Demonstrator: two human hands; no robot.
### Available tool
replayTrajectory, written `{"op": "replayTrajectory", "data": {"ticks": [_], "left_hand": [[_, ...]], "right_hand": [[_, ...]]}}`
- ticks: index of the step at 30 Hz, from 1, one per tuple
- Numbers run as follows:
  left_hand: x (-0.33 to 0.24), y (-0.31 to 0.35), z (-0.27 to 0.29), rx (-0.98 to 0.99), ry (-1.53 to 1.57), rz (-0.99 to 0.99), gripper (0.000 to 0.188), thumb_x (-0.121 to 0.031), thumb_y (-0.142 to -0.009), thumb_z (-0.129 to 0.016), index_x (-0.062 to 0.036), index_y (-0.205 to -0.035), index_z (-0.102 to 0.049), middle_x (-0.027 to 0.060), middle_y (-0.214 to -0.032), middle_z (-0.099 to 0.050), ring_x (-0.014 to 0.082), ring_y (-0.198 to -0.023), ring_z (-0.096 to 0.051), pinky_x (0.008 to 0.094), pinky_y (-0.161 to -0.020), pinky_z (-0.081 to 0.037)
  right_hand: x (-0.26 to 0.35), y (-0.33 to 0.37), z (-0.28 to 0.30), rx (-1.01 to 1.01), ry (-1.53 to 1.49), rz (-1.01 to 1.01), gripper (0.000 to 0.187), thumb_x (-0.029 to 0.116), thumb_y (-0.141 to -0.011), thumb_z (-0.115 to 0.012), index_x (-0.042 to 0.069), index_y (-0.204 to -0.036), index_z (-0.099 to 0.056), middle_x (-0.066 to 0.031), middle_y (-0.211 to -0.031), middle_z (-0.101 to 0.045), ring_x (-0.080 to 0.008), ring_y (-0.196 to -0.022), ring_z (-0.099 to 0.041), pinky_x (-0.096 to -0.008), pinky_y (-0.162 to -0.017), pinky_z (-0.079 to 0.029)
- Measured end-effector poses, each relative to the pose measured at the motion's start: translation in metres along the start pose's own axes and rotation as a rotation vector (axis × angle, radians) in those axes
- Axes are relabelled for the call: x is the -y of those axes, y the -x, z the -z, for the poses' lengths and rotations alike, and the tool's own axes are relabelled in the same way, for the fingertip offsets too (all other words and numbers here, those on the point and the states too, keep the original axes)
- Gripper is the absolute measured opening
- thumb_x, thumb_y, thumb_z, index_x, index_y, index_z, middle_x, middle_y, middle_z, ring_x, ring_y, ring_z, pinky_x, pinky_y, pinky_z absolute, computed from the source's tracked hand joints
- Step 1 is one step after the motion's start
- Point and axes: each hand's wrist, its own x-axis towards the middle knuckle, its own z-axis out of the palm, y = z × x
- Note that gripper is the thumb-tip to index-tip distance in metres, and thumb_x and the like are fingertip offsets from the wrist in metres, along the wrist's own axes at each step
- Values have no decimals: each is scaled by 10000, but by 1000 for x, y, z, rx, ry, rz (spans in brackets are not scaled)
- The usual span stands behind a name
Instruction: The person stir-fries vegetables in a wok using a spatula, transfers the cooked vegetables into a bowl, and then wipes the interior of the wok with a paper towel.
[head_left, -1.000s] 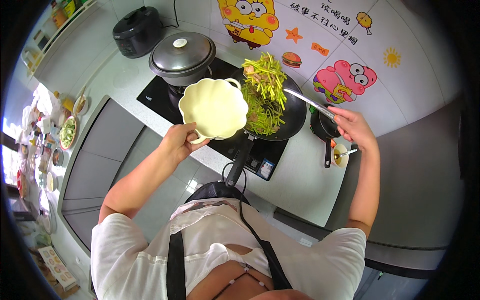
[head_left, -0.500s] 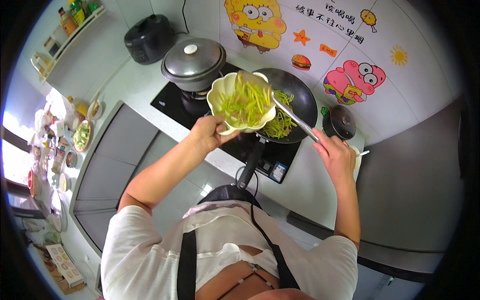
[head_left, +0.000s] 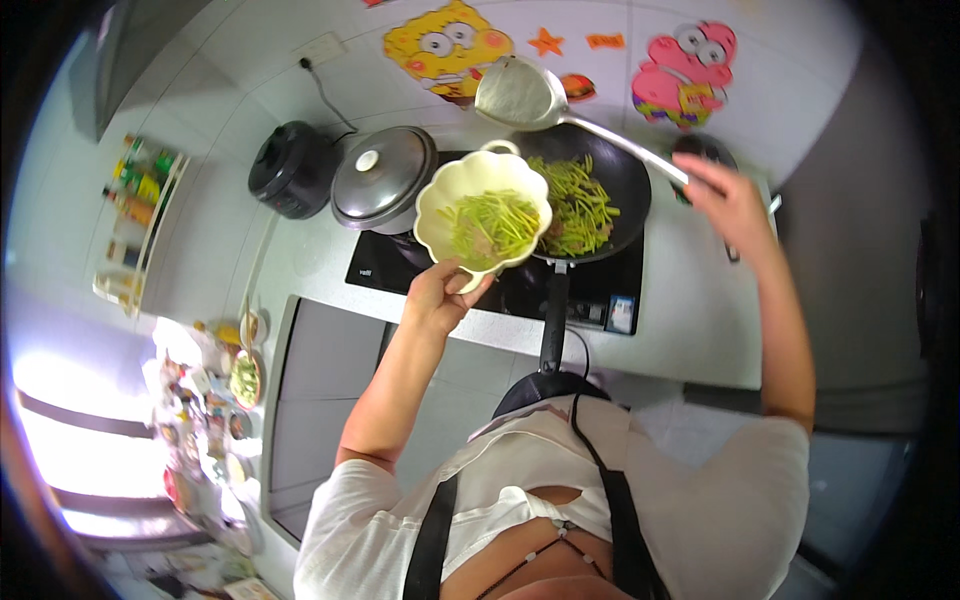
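Observation:
My left hand (head_left: 445,297) is closed on the near handle of a cream scalloped bowl (head_left: 435,205), which it holds up beside the wok. Cut green stalks (head_left: 493,222) lie in the bowl, with some paler brown pieces among them. My right hand (head_left: 728,205) is wrapped round the end of a long-handled metal wok spatula (head_left: 520,95). The spatula's blade is raised beyond the bowl, in front of the wall, with no stalks visible on it. More green stalks (head_left: 575,205) are in the black wok (head_left: 630,180), whose handle points towards me. The bowl overlaps the wok's left rim.
A lidded grey pot (head_left: 383,180) stands on the black cooktop (head_left: 380,262) left of the bowl. Further left is a black rice cooker (head_left: 292,170). A dark lidded pot (head_left: 705,150) sits near my right hand. Condiments fill a wall shelf (head_left: 150,220) at the left.
The spatula has left the bowl and swung up and away towards the wall; my right hand rose with it. My left hand still holds the bowl. The whole view has shifted and turned.

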Motion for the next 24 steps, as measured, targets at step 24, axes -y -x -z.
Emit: {"op": "replayTrajectory", "data": {"ticks": [24], "left_hand": [[7, 17, 57, -164, 74, -64, 113, -42, -855, -434, 17, -951, -438, -56, -500, -214, 59, -405, -269, 418, -818, -503]], "right_hand": [[-96, -99, 25, 924, 368, -690, 328, 233, -754, -636, 171, -1073, -594, -24, -627, -526, -73, -415, -402, -223, -355, -330]]}}
